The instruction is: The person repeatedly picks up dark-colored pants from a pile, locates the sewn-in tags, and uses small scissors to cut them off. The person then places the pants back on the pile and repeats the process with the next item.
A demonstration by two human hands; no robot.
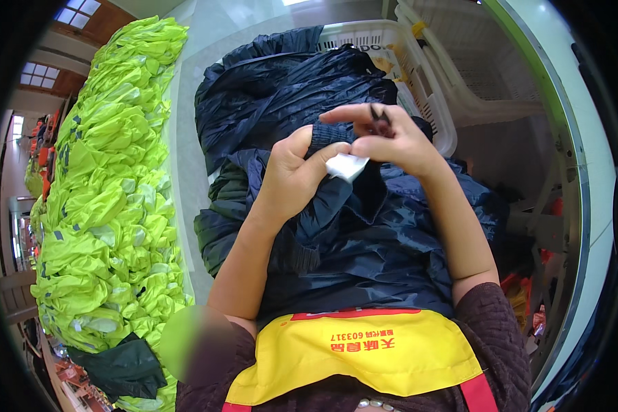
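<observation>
1. In the head view, from where I stand, the left hand (285, 172) is clamped on a ribbed cuff (325, 135), thumb above. I'd judge the firm, flat pinch right; slack ribbing would slip about.
2. The right hand (399, 144) is half curled just beside it, a small dark thing (379, 123) at its fingers, too blurred to name. Whether its fingertips pinch anything, I cannot tell. Any hard edge there is best angled away from the knit and the other thumb.
3. A white slip (347, 167) lies at the meeting fingers; folding it clear would give a better view.
4. The cuff is dark navy, finely ribbed, held above a heap of crumpled, slightly shiny navy garments (384, 240).
</observation>
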